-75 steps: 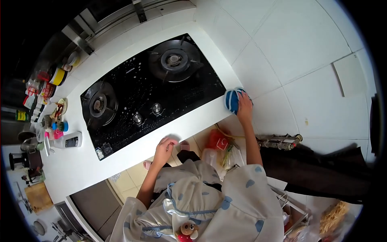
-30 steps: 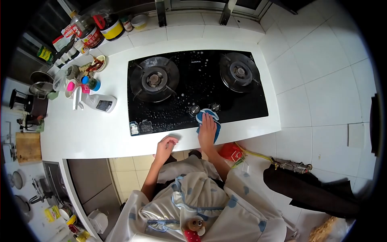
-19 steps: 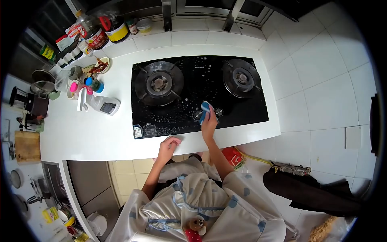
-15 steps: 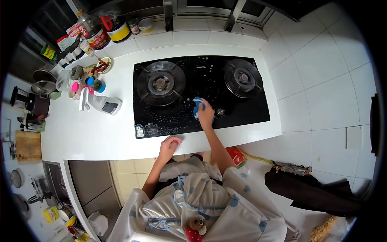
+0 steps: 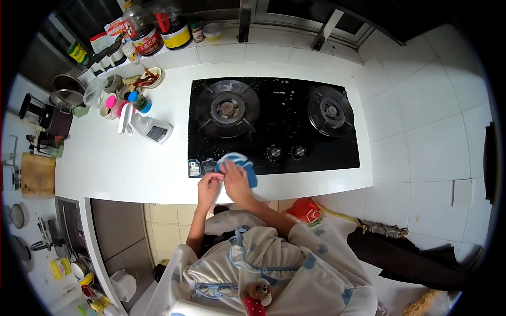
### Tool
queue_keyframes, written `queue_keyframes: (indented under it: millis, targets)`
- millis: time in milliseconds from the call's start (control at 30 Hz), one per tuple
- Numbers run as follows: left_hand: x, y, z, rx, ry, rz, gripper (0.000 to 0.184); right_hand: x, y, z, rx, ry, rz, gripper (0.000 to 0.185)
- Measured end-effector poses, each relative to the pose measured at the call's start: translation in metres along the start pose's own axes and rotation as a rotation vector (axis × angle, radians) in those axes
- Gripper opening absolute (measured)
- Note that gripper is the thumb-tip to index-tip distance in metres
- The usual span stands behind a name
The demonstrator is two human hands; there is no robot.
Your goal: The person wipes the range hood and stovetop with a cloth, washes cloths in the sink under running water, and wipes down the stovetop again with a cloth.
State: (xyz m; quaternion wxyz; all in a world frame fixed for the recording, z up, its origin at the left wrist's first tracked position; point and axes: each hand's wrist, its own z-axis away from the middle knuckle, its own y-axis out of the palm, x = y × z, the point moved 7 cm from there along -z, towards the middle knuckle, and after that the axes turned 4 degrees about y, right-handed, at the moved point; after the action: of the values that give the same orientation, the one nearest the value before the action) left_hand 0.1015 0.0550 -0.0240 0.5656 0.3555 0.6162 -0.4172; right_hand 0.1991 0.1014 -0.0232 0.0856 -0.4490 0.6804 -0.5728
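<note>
A blue cloth with white stripes (image 5: 250, 174) lies bunched over the front-left edge of the black gas stove (image 5: 284, 126). My right hand (image 5: 235, 181) presses down on this cloth, its fingers slightly blurred by motion. Close beside it, my left hand (image 5: 208, 185) has its fingers loosely curled, at the counter's front edge by the stove's corner. The left fingertips come up against the right hand's fingers and the cloth's left side; nothing shows in them. Water drops or foam specks dot the glass around the left burner (image 5: 227, 109).
A white spray bottle (image 5: 153, 129) lies on the white counter (image 5: 142, 168) left of the stove, near jars with pink and blue caps. Sauce bottles (image 5: 143, 37) line the back ledge. The right burner (image 5: 330, 110) and two knobs (image 5: 274, 152) stand up from the glass.
My right hand has swept the cloth left and toward me, from the stove's middle to its front edge beside my left hand. The knobs are uncovered, and fewer drops show on the front glass.
</note>
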Motion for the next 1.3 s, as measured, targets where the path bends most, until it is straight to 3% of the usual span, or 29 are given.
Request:
queue_keyframes:
  millis: [33, 133, 233, 333, 467, 567, 633, 733, 833, 933, 1100, 1200, 1300]
  targets:
    - [0.000, -0.007, 0.000, -0.025, -0.015, 0.010, 0.020, 0.010, 0.002, 0.011, 0.057, -0.124, -0.072, 0.051]
    - [0.002, -0.025, 0.003, -0.084, -0.024, 0.017, 0.019, -0.013, -0.018, 0.002, 0.195, -0.076, -0.081, 0.051]
    - [0.004, -0.043, 0.011, -0.155, -0.018, 0.028, 0.019, -0.047, -0.020, -0.022, 0.022, 0.141, 0.088, 0.049]
    - [0.013, -0.056, 0.025, -0.177, -0.042, 0.040, 0.020, -0.033, 0.000, -0.050, -0.103, 0.274, 0.066, 0.049]
    - [0.019, -0.071, 0.036, -0.133, -0.089, 0.042, 0.019, 0.024, 0.032, -0.069, -0.012, 0.121, -0.035, 0.049]
    - [0.015, -0.086, 0.034, -0.177, -0.055, 0.075, 0.021, 0.039, 0.027, -0.052, 0.113, -0.038, -0.101, 0.051]
    - [0.013, -0.097, 0.032, -0.181, -0.053, 0.068, 0.022, 0.021, 0.017, -0.040, 0.193, -0.035, -0.028, 0.055]
    - [0.013, -0.115, 0.027, -0.189, -0.046, 0.040, 0.022, -0.031, -0.008, -0.037, -0.007, 0.156, 0.167, 0.054]
    - [0.016, -0.134, 0.030, -0.175, -0.018, 0.045, 0.022, -0.051, -0.005, -0.045, -0.150, 0.478, 0.225, 0.053]
    - [0.019, -0.151, 0.027, -0.157, -0.004, 0.038, 0.023, -0.012, 0.026, -0.059, -0.196, 0.436, 0.241, 0.052]
    - [0.022, -0.173, 0.018, -0.169, 0.021, 0.005, 0.024, 0.079, 0.064, -0.068, -0.035, 0.178, 0.065, 0.050]
    - [0.014, -0.170, 0.010, -0.127, 0.013, 0.029, 0.023, 0.094, 0.057, -0.048, 0.062, 0.015, -0.018, 0.050]
    - [0.018, -0.163, 0.008, -0.073, 0.015, 0.062, 0.023, 0.084, 0.054, -0.054, 0.066, 0.060, -0.026, 0.050]
